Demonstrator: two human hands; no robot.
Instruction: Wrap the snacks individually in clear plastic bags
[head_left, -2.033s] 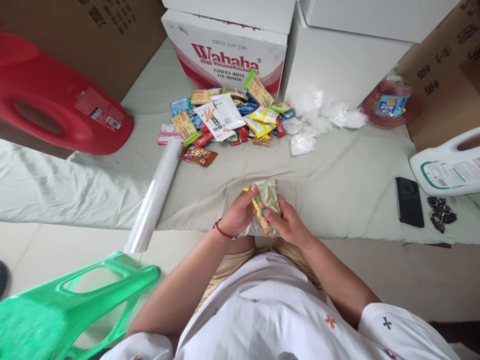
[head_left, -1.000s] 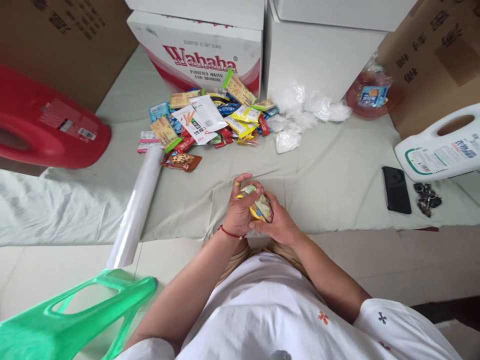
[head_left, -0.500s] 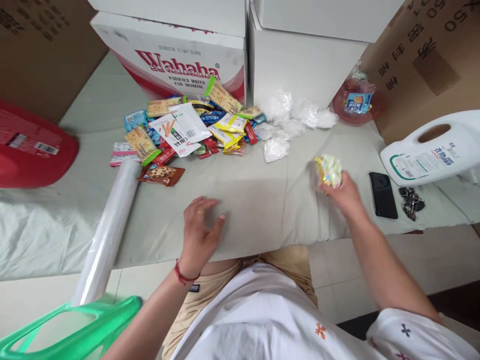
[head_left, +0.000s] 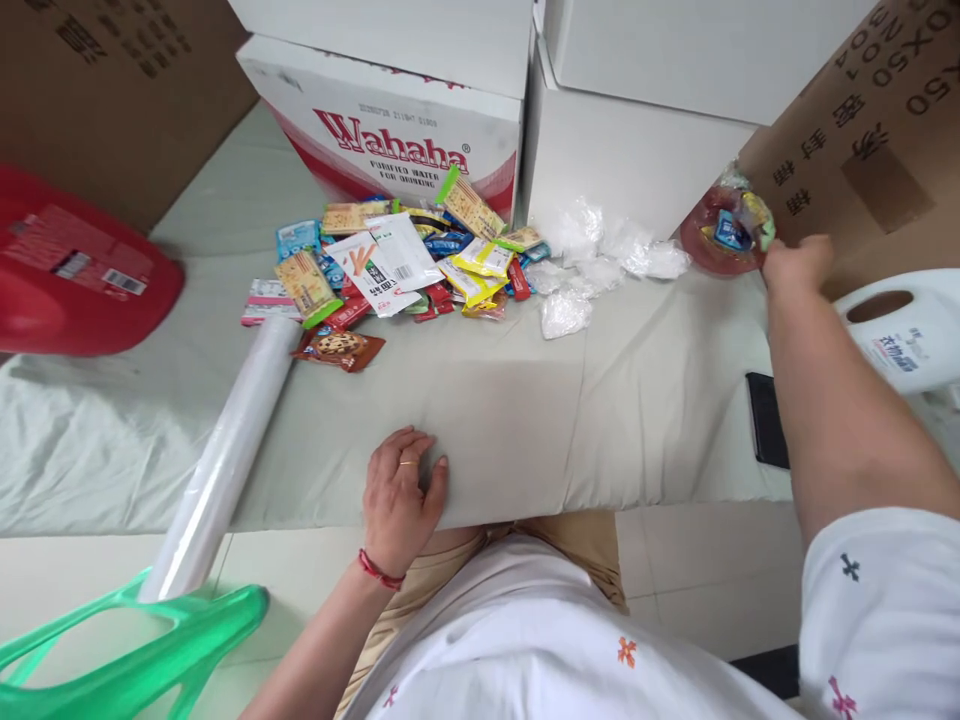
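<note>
My right hand (head_left: 796, 262) is stretched out to the far right, its fingers closed on a plastic-wrapped snack packet (head_left: 759, 218) with yellow and pale green showing. It holds this at the right side of a reddish translucent bowl (head_left: 701, 245), where a blue snack packet (head_left: 731, 230) lies. Part of the held packet is hidden by my fingers. Near the front edge of the cloth-covered table (head_left: 502, 430), my left hand (head_left: 399, 485) rests palm down, fingers lightly bent, holding nothing. Beyond it lies a heap of snack packets (head_left: 390, 265), beside several crumpled clear plastic wraps (head_left: 566, 312).
A roll of plastic film (head_left: 225, 460) overhangs the front edge by a green stool (head_left: 195, 640). A red jug (head_left: 82, 265) stands left; white boxes (head_left: 637, 160) line the back. Right are a phone (head_left: 766, 420), a white detergent bottle (head_left: 919, 320) and a cardboard box (head_left: 885, 140).
My right hand has carried the wrapped snack packet away and to the right, up to the reddish bowl. My left hand has settled slightly lower on the table. The view has shifted a little.
</note>
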